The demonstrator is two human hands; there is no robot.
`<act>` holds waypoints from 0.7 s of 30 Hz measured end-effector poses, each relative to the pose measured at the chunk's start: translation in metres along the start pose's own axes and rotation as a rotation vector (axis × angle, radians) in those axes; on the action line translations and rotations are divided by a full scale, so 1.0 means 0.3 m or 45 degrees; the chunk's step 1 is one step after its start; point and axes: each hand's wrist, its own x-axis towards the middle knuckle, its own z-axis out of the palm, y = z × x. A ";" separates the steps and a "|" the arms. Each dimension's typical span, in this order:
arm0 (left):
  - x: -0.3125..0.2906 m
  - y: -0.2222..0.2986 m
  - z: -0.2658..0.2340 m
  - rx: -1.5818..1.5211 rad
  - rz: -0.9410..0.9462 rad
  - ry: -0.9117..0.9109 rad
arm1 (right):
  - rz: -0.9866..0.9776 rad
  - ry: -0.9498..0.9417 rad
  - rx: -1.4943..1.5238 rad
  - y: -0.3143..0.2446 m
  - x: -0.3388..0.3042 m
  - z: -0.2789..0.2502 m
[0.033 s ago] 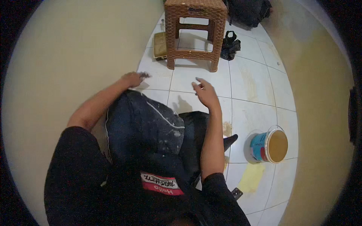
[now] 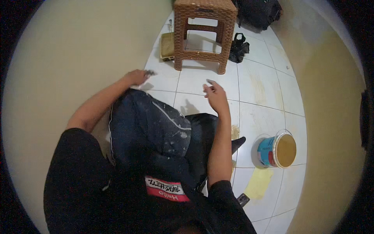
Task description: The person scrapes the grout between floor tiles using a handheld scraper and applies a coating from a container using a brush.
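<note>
My left hand (image 2: pixel 136 77) is low beside the left wall, its fingers closed round a small dark thing (image 2: pixel 150 73) with a ragged end. What kind of thing it is, I cannot make out. My right hand (image 2: pixel 216 97) hangs over the white floor tiles with its index finger and thumb apart, holding nothing. Both hands are short of a brown woven-pattern stool (image 2: pixel 200 57) standing ahead. Left of the stool's legs, partly behind them, lies a shallow tray (image 2: pixel 167 46) with a tan surface.
A blue bucket (image 2: pixel 266 152) of tan paint stands on the right, beside a yellow sheet (image 2: pixel 260 182) and a small dark object (image 2: pixel 243 200). A black plastic bag (image 2: pixel 238 48) sits right of the stool; a larger black bag (image 2: pixel 259 15) lies behind. Walls rise on both sides.
My right hand has shifted slightly to the right. My left hand sits slightly higher in the picture, still closed on the dark thing. The whole view has moved a little.
</note>
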 end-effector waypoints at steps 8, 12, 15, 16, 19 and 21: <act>0.045 0.154 -0.674 -0.124 -0.130 0.165 | -0.304 0.931 0.017 0.025 -0.475 -0.187; -0.022 0.235 -0.882 -0.035 -0.217 0.217 | -0.156 1.133 -0.620 0.217 -0.757 -0.190; -0.031 0.223 -0.977 -0.026 -0.292 0.196 | 0.497 0.972 -1.124 0.579 -0.976 -0.143; -0.030 0.193 -0.995 -0.030 -0.312 0.203 | 0.884 0.857 -1.077 0.564 -0.995 -0.074; -0.040 0.208 -1.068 0.004 -0.373 0.156 | 0.673 0.759 -1.439 0.582 -1.007 0.023; -0.045 0.255 -1.084 0.039 -0.380 0.159 | 0.591 0.827 -1.545 0.695 -1.005 0.015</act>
